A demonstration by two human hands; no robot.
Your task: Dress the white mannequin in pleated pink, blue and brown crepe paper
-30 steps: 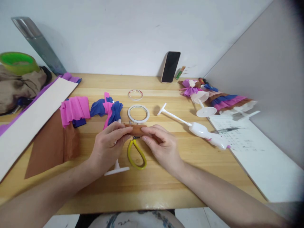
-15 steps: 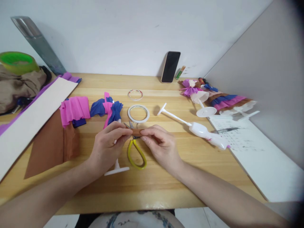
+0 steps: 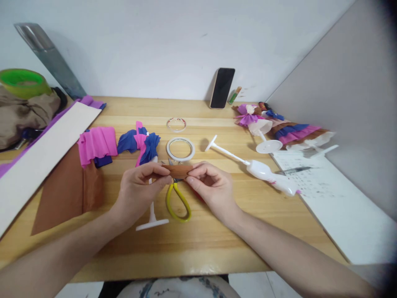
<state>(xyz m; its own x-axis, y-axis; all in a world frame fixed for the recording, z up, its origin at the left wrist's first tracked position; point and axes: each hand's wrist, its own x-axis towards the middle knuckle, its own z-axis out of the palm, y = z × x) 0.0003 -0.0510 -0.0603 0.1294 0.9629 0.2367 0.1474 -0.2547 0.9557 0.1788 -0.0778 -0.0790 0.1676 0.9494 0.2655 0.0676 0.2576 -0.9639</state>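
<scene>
A short strip of brown crepe paper (image 3: 177, 171) is stretched between my two hands. My left hand (image 3: 141, 184) pinches its left end between thumb and fingers, and my right hand (image 3: 211, 186) pinches the right end the same way. Beneath the strip lie scissors with yellow handles (image 3: 169, 203), blades partly covered by the paper. Behind my left hand, a small mannequin on a white stand (image 3: 152, 221) wears blue and pink crepe paper (image 3: 150, 147); its middle is hidden by the hand. A roll of white double-sided tape (image 3: 168, 151) lies just beyond the strip.
Brown crepe paper (image 3: 62, 190), a pink piece (image 3: 99, 142) and a long white board (image 3: 46, 165) lie left. A bare white mannequin (image 3: 260, 169) lies right, near a notebook (image 3: 338, 215) with a pen-like tool. A phone (image 3: 222, 87) leans on the wall; a bracelet (image 3: 168, 125) lies before it.
My hands have moved slightly apart, and more of the brown strip shows between them, its face now turned toward me. The other things lie where they were.
</scene>
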